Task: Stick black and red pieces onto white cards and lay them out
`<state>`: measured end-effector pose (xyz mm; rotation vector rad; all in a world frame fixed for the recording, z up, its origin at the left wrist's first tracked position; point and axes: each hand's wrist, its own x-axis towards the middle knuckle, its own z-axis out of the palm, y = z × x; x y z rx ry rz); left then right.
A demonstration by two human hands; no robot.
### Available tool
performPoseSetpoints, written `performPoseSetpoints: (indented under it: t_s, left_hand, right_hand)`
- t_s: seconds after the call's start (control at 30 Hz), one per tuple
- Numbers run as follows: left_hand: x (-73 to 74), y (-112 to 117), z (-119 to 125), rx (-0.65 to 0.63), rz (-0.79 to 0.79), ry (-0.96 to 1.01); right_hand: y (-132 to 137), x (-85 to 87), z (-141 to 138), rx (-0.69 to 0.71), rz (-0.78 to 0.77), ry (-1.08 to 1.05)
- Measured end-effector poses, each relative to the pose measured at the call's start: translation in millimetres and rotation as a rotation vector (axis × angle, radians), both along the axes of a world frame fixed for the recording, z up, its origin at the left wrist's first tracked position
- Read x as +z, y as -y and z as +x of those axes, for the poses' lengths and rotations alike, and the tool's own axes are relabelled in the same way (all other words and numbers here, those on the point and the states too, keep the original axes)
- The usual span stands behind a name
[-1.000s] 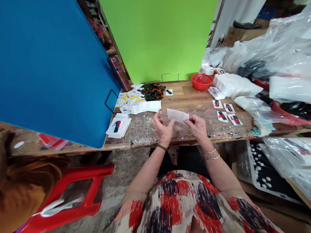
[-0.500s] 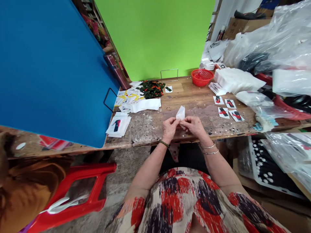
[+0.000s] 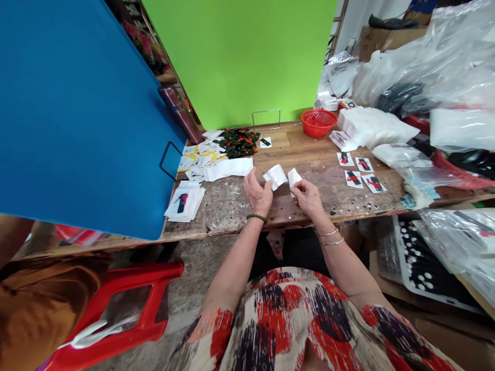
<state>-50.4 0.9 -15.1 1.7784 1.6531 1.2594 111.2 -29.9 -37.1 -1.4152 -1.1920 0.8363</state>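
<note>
My right hand (image 3: 308,197) pinches a small white paper piece (image 3: 294,176) just above the wooden table. My left hand (image 3: 258,194), fingers spread, is beside a curled white backing-like piece (image 3: 276,176). That piece meets the tip of my left thumb; whether it sticks there I cannot tell. Up and to the left lies a white strip (image 3: 231,169). A heap of dark green and orange small pieces (image 3: 238,142) is behind it. One white card with a dark green piece (image 3: 265,142) lies beside the heap.
Several white cards with red and black pieces (image 3: 353,178) lie to the right. A red basket (image 3: 318,123) and a white stack (image 3: 373,126) stand behind them. A pile of white sheets (image 3: 185,202) is at left. Blue (image 3: 85,113) and green (image 3: 247,62) panels border the table (image 3: 224,201).
My hands have moved apart, the left one to the left with its fingers opening. The white paper between them now shows as two pieces, one remaining in my right hand.
</note>
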Motion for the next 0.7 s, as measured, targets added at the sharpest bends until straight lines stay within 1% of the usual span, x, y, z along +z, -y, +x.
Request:
performPoseSetpoints:
  t_s: [0.03, 0.07, 0.1, 0.17, 0.23, 0.3, 0.33, 0.43, 0.57, 0.63, 0.7]
  left_hand:
    - [3.7, 4.6, 0.4, 0.059, 0.034, -0.055]
    - [6.0, 10.0, 2.3, 0.09, 0.054, -0.064]
    - [6.5, 15.5, 5.5, 0.08, 0.058, -0.033]
    - [2.4, 24.4, 14.5, -0.055, 0.024, 0.112]
    - [-5.6, 28.5, 23.4, -0.188, -0.047, 0.335]
    - [-12.9, 28.3, 29.1, -0.264, -0.12, 0.513]
    - [-15.3, 27.2, 30.4, -0.28, -0.156, 0.563]
    - [-16.0, 23.2, 30.2, -0.312, -0.28, 0.661]
    - [-13.0, 20.9, 29.9, -0.362, -0.45, 0.851]
    - [-14.8, 20.8, 31.2, -0.361, -0.495, 0.902]
    - [-19.0, 20.9, 32.3, -0.348, -0.501, 0.899]
  right_hand:
    - [0.6, 1.0, -0.1, 0.0, 0.009, 0.03]
    - [1.4, 2.4, -0.3, -0.001, 0.02, 0.065]
    - [2.2, 3.8, -0.7, -0.005, 0.033, 0.102]
    - [3.8, 6.3, -1.9, -0.017, 0.056, 0.177]
    - [5.2, 7.7, -3.1, -0.026, 0.072, 0.235]
    - [6.7, 8.1, -3.6, -0.03, 0.081, 0.26]
    - [7.5, 8.2, -3.5, -0.03, 0.082, 0.252]
    - [10.3, 9.7, -1.6, 0.001, 0.048, 0.13]
    - [12.8, 13.6, 1.3, 0.063, -0.067, -0.117]
    - [12.6, 13.8, 1.0, 0.067, -0.109, -0.189]
    - [11.8, 12.0, -1.0, 0.055, -0.106, -0.198]
